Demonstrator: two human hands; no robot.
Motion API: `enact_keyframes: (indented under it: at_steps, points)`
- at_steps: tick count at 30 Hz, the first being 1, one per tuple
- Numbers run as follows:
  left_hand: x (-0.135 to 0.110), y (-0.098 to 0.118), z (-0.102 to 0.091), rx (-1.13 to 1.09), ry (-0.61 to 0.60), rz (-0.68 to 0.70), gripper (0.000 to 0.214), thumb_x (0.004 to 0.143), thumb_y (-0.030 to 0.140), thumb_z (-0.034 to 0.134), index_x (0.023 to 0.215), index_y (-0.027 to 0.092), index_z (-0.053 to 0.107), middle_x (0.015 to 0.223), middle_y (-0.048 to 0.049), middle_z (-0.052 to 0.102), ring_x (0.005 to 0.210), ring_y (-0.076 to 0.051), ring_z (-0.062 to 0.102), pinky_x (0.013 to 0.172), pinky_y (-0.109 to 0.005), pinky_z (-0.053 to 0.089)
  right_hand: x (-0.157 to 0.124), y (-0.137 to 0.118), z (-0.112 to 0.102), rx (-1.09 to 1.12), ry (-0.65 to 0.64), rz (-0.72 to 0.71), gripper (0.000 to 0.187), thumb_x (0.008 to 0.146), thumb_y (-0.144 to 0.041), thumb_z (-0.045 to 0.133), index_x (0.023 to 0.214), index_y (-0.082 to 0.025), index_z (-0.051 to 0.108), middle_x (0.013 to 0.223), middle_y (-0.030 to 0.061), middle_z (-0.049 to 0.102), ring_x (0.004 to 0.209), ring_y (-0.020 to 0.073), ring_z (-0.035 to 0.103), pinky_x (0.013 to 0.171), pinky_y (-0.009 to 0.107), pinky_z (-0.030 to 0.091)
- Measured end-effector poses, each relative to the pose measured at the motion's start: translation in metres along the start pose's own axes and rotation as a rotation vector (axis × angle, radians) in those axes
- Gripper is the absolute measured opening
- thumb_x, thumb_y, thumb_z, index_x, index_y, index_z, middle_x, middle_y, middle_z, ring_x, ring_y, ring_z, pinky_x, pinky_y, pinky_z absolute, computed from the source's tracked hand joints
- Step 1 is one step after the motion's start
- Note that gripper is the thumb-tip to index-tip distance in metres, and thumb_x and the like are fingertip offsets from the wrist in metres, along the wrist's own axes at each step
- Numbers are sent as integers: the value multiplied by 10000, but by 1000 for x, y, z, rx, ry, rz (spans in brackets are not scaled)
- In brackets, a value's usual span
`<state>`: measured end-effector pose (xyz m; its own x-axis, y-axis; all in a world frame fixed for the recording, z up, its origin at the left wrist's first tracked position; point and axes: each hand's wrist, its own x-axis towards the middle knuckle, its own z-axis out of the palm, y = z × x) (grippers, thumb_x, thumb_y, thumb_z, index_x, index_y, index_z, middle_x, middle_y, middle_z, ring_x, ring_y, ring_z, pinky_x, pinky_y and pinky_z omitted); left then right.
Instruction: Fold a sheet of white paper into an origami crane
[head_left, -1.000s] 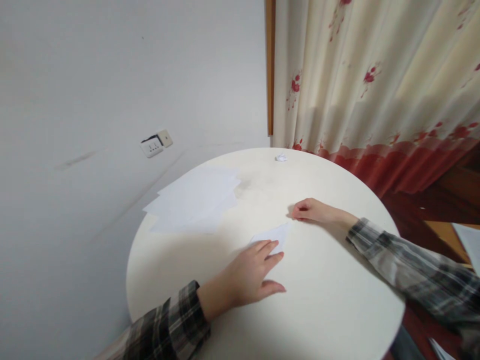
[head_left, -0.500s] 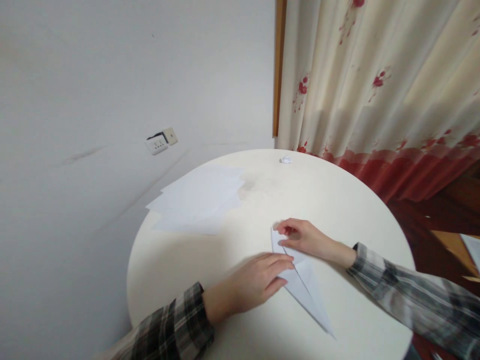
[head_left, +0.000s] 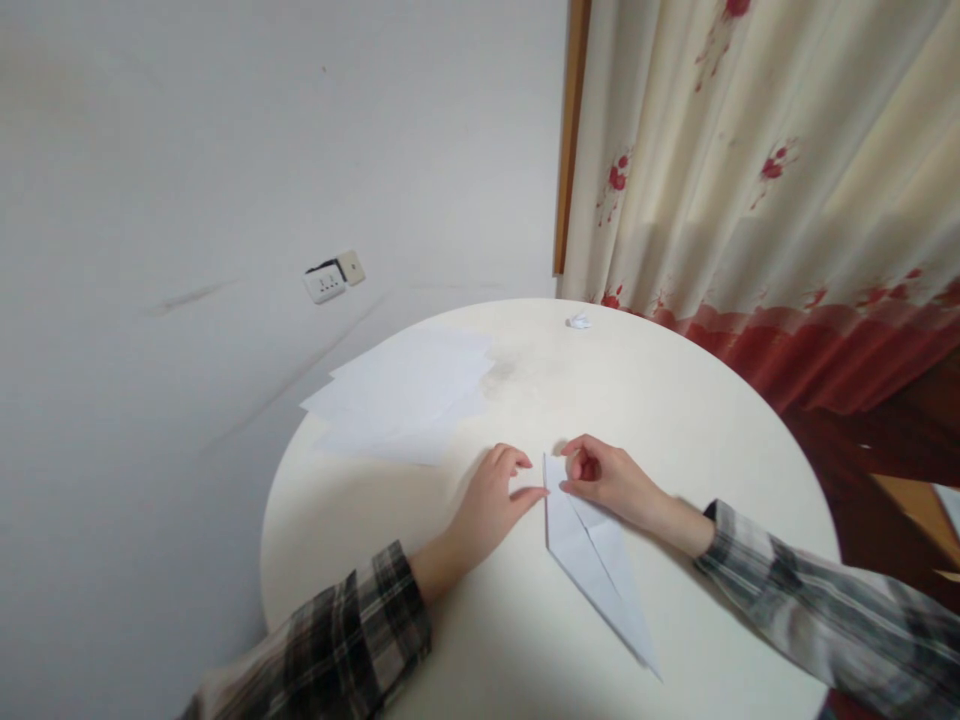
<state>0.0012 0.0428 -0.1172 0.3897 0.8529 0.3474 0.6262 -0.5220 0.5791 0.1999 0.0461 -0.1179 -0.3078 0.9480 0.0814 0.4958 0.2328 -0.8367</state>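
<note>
A folded white sheet of paper (head_left: 589, 560) lies on the table, its long point toward me and a crease or seam running down its middle. At its far end my right hand (head_left: 611, 480) is curled, the thumb on the paper and the index finger bent at the upper right corner. My left hand (head_left: 495, 495) is beside the paper's left edge. Its thumb tip touches or nearly touches that edge, and its fingers are apart from the thumb with nothing between them.
Several loose white sheets (head_left: 405, 385) overlap at the back left of the round white table (head_left: 697, 420). A crumpled paper piece (head_left: 578, 321) sits at the far edge. Behind are a wall with a socket (head_left: 325, 283) and a flowered curtain (head_left: 712, 200).
My left hand has lifted off the middle of the folded paper and moved up to its far left edge, opening its fingers. My right index finger has shifted slightly to the right.
</note>
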Motion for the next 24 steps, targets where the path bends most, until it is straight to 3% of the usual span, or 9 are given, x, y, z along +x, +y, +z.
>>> enact_keyframes:
  at_steps: [2, 7, 10, 15, 20, 24]
  points:
    - [6, 2, 3, 20, 14, -65, 275, 694, 298, 698, 881, 165, 547, 877, -35, 561, 830, -194, 540, 751, -349, 461, 0, -1, 1, -53, 46, -30, 325, 661, -261, 668, 920, -207, 479, 749, -16, 560, 653, 128, 513, 612, 258, 407]
    - [16, 11, 7, 17, -42, -40, 274, 683, 307, 713, 872, 153, 587, 895, -52, 579, 914, -221, 535, 817, -369, 425, 1, -4, 4, -89, 75, -89, 326, 662, -216, 653, 927, -216, 461, 792, 1, 566, 723, 149, 523, 678, 283, 419]
    - [16, 15, 9, -20, -50, -52, 271, 693, 236, 704, 911, 153, 564, 922, -54, 586, 904, -214, 541, 812, -371, 433, 1, -4, 6, -27, 84, -70, 344, 666, -170, 627, 956, -220, 448, 792, -8, 573, 711, 141, 533, 676, 276, 426]
    - [16, 16, 12, -71, -15, -153, 474, 643, 103, 711, 1062, 146, 494, 1076, -94, 565, 955, -225, 534, 835, -390, 435, 2, 0, 9, 17, 129, -74, 381, 669, -158, 605, 1005, -223, 438, 834, -8, 573, 750, 143, 549, 702, 285, 436]
    - [18, 16, 12, -178, -38, -155, 570, 628, 26, 678, 1143, 169, 479, 1134, -90, 570, 1013, -228, 527, 884, -392, 415, 2, 0, 11, 15, 185, -103, 370, 648, -154, 618, 976, -218, 460, 920, 17, 578, 824, 160, 541, 775, 328, 429]
    - [16, 15, 15, -309, 21, -133, 624, 594, -32, 662, 1145, 202, 484, 1105, -68, 587, 1019, -215, 526, 912, -398, 397, 2, -3, 12, 130, 168, -93, 377, 656, -176, 622, 992, -218, 455, 930, 17, 583, 847, 159, 547, 794, 328, 427]
